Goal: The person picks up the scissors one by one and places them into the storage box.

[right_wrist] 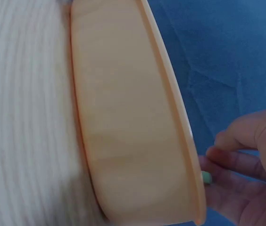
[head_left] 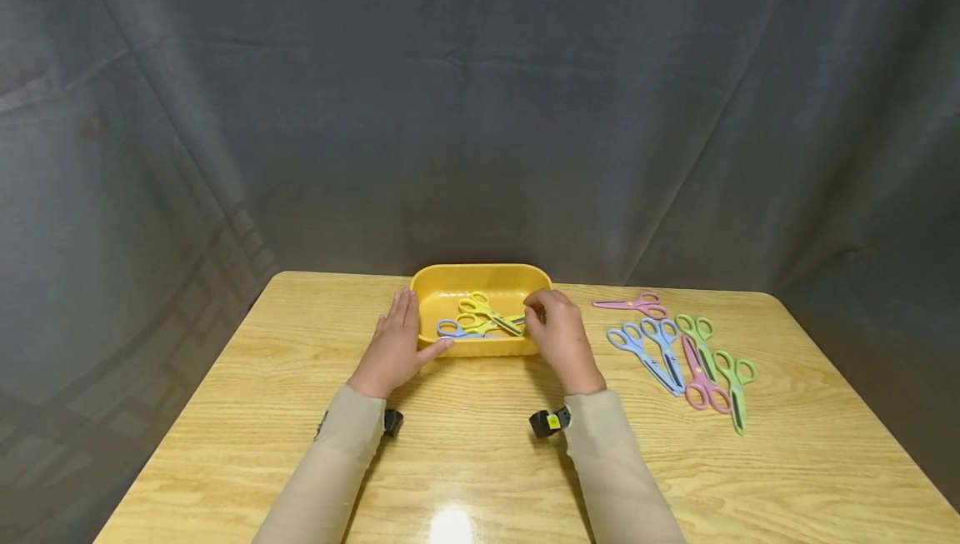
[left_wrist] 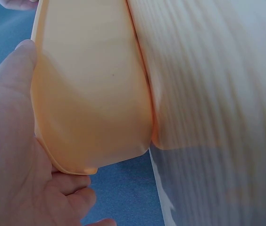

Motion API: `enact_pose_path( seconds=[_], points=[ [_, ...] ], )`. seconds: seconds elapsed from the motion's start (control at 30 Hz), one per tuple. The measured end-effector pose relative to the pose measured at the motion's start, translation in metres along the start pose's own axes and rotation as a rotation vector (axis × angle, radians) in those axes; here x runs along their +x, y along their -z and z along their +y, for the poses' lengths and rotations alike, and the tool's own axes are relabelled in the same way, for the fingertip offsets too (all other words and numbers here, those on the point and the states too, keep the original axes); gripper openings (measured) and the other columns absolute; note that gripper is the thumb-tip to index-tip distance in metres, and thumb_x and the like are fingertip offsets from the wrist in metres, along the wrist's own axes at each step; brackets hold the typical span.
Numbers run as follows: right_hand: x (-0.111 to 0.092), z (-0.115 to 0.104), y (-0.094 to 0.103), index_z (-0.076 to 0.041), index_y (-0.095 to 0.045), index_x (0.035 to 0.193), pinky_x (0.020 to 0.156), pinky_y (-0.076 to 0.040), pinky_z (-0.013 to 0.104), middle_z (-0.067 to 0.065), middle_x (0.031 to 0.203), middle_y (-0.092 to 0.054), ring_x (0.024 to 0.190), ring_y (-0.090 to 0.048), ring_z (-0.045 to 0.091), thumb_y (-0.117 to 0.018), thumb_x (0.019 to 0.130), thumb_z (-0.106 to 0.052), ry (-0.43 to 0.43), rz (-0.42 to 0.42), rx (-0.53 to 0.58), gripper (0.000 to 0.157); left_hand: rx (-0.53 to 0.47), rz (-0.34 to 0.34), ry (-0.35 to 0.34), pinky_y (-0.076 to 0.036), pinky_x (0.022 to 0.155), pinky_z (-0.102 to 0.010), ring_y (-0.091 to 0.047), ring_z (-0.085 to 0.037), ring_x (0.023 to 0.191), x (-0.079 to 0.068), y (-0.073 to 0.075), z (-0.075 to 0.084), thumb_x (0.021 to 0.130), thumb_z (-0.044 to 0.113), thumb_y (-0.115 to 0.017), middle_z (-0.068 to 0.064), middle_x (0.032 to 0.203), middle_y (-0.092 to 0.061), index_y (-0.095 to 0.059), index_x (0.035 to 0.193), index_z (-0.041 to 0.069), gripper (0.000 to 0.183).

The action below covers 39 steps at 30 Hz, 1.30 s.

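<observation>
A yellow plastic tray [head_left: 480, 347] stands near the table's back edge. Inside lie two yellow pairs of scissors [head_left: 491, 316] and a blue pair of scissors [head_left: 447, 328]. My left hand [head_left: 393, 348] rests along the tray's left end, fingers straight, thumb on the near rim. At the right end, my right hand [head_left: 562, 334] reaches over the rim with loosely bent fingers, close to the scissors' blades. In the right wrist view a small greenish tip [right_wrist: 207, 177] shows between the rim and those fingers; thumb and forefinger have nothing visible between them.
To the right of the tray lie several loose scissors: a pink pair [head_left: 645, 304] at the back, blue ones [head_left: 660, 352], another pink pair [head_left: 705, 386] and green ones [head_left: 737, 390]. A dark curtain [head_left: 480, 111] hangs behind the wooden table [head_left: 255, 444].
</observation>
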State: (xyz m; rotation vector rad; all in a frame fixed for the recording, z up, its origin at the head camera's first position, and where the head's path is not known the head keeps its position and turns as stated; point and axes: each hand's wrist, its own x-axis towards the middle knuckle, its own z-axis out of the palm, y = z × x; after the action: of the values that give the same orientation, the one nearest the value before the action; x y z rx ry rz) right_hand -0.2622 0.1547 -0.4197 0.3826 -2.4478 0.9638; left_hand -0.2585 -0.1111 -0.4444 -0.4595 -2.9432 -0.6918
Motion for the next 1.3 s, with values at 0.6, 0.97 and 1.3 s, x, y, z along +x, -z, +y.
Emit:
enact_pose_path(
  seconds=[0.6, 0.97, 1.3],
  points=[
    [-0.005, 0.002, -0.015, 0.000, -0.069, 0.113, 0.079, -0.056, 0.040, 0.015, 0.107, -0.062, 0.092, -0.065, 0.028, -0.065, 0.092, 0.007, 0.020, -0.134, -0.014, 0.022, -0.003, 0.005, -0.002, -0.017, 0.119, -0.063, -0.007, -0.043, 0.153, 0.000, 0.001, 0.002, 0.096, 0.060, -0.060, -0.028, 0.165, -0.007, -0.012, 0.157, -0.012, 0.106],
    [-0.004, 0.000, -0.013, -0.001, -0.068, 0.115, 0.087, -0.053, 0.044, 0.014, 0.109, -0.066, 0.100, -0.063, 0.027, -0.064, 0.096, -0.001, 0.079, -0.221, -0.024, 0.020, -0.015, 0.006, 0.003, -0.016, 0.119, -0.063, -0.007, -0.043, 0.154, -0.001, 0.001, 0.001, 0.096, 0.060, -0.060, -0.028, 0.166, -0.006, -0.012, 0.157, -0.012, 0.106],
    [-0.004, 0.000, -0.012, 0.000, -0.068, 0.115, 0.083, -0.053, 0.043, 0.013, 0.106, -0.065, 0.093, -0.061, 0.025, -0.064, 0.096, 0.000, 0.064, -0.239, -0.024, 0.019, -0.015, 0.011, -0.006, -0.017, 0.118, -0.063, -0.007, -0.043, 0.153, -0.001, 0.002, 0.003, 0.096, 0.059, -0.061, -0.029, 0.165, -0.008, -0.013, 0.156, -0.013, 0.106]
  ],
)
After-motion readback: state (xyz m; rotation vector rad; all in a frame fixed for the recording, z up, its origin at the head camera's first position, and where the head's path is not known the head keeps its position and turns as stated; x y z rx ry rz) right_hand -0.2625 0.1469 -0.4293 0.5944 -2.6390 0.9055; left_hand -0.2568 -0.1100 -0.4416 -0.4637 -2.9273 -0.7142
